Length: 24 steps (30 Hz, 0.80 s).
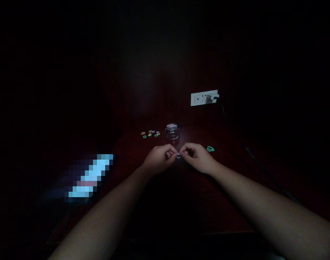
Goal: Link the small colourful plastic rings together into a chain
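Close to the middle of the view, my left hand (162, 157) and my right hand (196, 156) face each other with fingertips almost meeting. Both pinch a small light blue hair tie (178, 156) between thumb and finger, a little above or at the table surface; I cannot tell which. Just beyond them stands a small clear jar (172, 133) with its lid on. Several coloured hair ties (150, 134) lie scattered to the left of the jar. To the right of my right hand is a small bunch of green hair ties (210, 148).
The dark red table (186, 209) is dimly lit. A bright, pixelated screen (91, 177) sits at its left side. On the wall behind, a white socket (200, 98) holds a plugged-in adapter (213, 96), and a dark cable (265, 173) runs down the right side.
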### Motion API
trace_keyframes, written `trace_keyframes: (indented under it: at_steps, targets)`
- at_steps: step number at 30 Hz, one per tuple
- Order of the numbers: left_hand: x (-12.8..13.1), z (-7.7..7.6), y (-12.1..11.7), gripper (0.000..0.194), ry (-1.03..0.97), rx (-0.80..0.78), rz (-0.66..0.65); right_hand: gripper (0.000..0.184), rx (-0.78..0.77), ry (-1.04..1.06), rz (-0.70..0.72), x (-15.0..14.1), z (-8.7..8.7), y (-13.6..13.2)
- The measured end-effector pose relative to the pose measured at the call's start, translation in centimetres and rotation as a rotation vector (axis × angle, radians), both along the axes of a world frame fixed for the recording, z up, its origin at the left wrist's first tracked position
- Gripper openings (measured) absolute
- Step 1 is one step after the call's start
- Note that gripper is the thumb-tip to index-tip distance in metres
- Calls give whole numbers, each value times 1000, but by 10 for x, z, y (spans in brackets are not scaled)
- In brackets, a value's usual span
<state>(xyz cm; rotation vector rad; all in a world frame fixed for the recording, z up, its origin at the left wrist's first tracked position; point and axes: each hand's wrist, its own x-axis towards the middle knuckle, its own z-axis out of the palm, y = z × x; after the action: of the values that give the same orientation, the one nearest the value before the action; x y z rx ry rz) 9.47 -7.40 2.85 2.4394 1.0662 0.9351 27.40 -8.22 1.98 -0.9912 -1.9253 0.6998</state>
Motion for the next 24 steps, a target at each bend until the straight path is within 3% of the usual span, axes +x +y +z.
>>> trace_keyframes:
  at_steps: [8, 24]
  targets:
    - [-1, -1, 1, 9, -9, -1, 33, 14, -105, 69, 79, -2, -5, 1]
    - [0, -1, -3, 10, -21, -48, -39, 8, -63, 47, 37, -2, -5, 2]
